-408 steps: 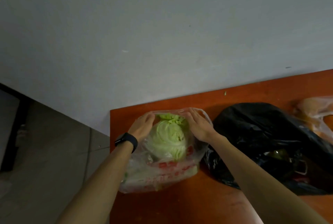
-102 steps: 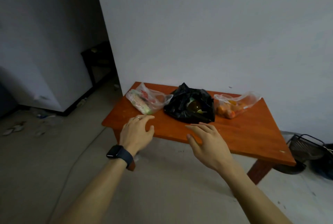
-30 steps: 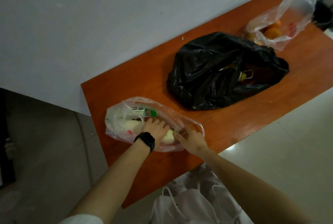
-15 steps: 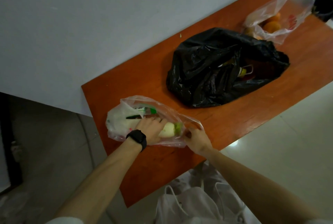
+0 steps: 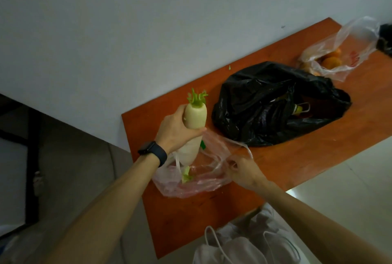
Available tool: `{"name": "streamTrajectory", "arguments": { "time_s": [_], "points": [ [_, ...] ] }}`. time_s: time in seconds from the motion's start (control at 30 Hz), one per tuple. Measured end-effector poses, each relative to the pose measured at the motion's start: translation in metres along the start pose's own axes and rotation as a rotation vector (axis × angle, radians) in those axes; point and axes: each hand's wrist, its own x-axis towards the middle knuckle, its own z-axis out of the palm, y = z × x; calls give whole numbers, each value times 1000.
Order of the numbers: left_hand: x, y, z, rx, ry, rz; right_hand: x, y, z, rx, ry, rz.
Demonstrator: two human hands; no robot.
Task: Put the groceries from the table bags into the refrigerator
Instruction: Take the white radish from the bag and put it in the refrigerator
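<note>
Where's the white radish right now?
In the head view, the white radish is held upright in the left hand above the clear bag, at the table's left end, just left of the black bag.

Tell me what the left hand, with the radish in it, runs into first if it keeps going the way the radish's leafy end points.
Probably the white wall. The left hand holds the daikon radish with its green top aimed up and away; nothing shows between them, though depth is unclear. The black bag lies off to the side.

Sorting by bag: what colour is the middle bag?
Black, an opaque plastic bag, seen in the head view.
</note>
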Motion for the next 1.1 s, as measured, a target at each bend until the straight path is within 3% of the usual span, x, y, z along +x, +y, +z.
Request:
{"name": "streamTrajectory", "arguments": {
  "time_s": [0.1, 0.27, 0.4, 0.47, 0.73, 0.9, 1.1],
  "points": [
    [10, 17, -12, -190, 111, -63, -1, -12, -21, -163, 164, -74],
    [26, 58, -24, -529, 204, -121, -3, -39, -66, 150, 278, -137],
    [40, 89, -25, -784, 238, -156, -11, -53, -102, 166, 330, -212],
    [46, 106, -20, -931, 229, -180, -22, -51, -121, 62, 392, -204],
    [55, 201, 36, -1293, 25, -115, -87, -2, -197, -236, 740, -172],
    [30, 286, 103, -1184, -344, 15, -156, 50, -243, -304, 894, -45],
    [3, 421, 183, -1261, -481, 54, -267, 123, -304, -433, 1001, 152]
  ]
}}
